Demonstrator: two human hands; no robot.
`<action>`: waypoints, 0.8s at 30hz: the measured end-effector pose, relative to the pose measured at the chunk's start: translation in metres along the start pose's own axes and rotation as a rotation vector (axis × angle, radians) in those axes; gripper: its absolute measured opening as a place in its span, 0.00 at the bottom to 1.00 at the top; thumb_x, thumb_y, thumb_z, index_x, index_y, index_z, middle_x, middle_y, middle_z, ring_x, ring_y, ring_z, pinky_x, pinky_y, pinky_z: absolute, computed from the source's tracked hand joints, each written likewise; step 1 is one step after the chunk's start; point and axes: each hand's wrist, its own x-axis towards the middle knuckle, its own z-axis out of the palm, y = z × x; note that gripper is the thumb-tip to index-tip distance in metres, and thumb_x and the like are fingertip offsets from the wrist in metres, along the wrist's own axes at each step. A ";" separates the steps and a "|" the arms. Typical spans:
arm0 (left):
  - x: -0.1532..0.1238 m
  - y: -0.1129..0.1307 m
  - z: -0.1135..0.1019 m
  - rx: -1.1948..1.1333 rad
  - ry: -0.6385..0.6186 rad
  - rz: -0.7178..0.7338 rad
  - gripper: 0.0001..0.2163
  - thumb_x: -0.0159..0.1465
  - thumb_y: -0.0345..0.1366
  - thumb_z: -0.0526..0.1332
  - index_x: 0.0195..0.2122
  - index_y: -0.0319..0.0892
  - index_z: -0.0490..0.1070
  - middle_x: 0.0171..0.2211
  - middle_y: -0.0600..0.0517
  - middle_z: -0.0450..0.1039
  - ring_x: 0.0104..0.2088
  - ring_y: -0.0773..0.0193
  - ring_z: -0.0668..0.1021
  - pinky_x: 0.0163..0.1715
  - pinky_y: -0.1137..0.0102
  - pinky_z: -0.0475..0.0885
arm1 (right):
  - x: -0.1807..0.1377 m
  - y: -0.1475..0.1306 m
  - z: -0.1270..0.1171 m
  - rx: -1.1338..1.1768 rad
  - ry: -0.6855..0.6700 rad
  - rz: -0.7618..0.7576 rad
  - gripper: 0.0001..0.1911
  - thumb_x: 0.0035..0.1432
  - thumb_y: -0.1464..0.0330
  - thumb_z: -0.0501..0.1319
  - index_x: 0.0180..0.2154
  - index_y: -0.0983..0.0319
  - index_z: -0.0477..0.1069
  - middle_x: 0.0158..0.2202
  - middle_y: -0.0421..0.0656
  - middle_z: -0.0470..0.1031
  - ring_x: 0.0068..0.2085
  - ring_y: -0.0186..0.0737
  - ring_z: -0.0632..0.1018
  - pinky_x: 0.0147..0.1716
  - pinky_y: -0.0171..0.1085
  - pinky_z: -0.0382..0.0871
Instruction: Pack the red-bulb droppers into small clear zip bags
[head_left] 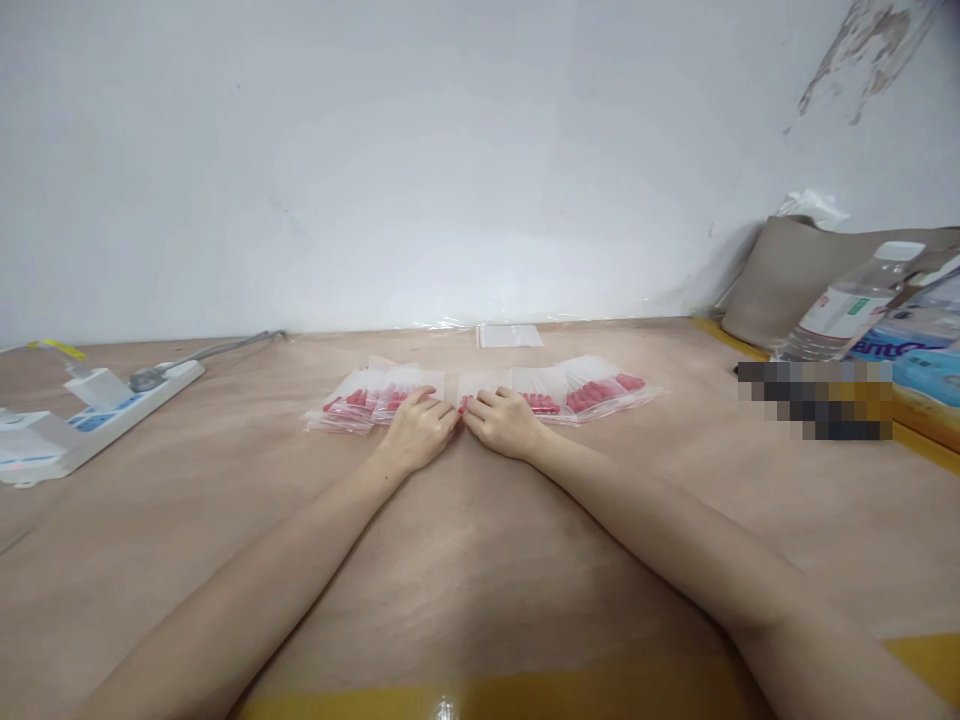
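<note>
A row of small clear zip bags [592,390] holding red pieces lies across the far middle of the brown table [465,560]. My left hand [418,428] rests palm down on the bags left of centre, fingers stretched flat. My right hand [504,420] lies beside it on the bags right of centre, fingers also flat and slightly curled at the tips. The two hands nearly touch at the thumbs. Neither hand lifts a bag.
An empty clear bag [509,335] lies by the white wall. A white power strip [105,415] with a plugged charger sits at the left. At the right stand a grey bag [787,275], a water bottle [847,310] and a blue pack [919,360].
</note>
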 end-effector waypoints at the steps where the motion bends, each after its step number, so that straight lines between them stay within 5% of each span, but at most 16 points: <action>1: 0.000 0.000 -0.001 0.000 0.001 -0.009 0.12 0.60 0.26 0.52 0.21 0.40 0.68 0.20 0.53 0.70 0.23 0.66 0.74 0.42 0.63 0.68 | 0.000 0.001 0.000 -0.007 0.004 -0.019 0.15 0.61 0.74 0.46 0.31 0.64 0.69 0.30 0.45 0.71 0.33 0.37 0.66 0.27 0.37 0.49; 14: 0.000 0.003 -0.003 -0.052 0.014 -0.065 0.12 0.62 0.28 0.52 0.21 0.39 0.67 0.19 0.55 0.70 0.23 0.67 0.73 0.46 0.61 0.63 | -0.036 0.019 -0.017 -0.185 0.106 0.046 0.14 0.60 0.76 0.46 0.26 0.64 0.66 0.25 0.43 0.69 0.27 0.35 0.64 0.26 0.38 0.44; 24: 0.002 0.006 -0.003 -0.065 -0.003 -0.066 0.12 0.62 0.29 0.52 0.21 0.39 0.67 0.20 0.54 0.71 0.23 0.67 0.74 0.47 0.61 0.64 | -0.046 0.028 -0.016 -0.160 0.045 0.154 0.20 0.63 0.63 0.46 0.25 0.64 0.67 0.21 0.44 0.69 0.24 0.34 0.65 0.31 0.38 0.49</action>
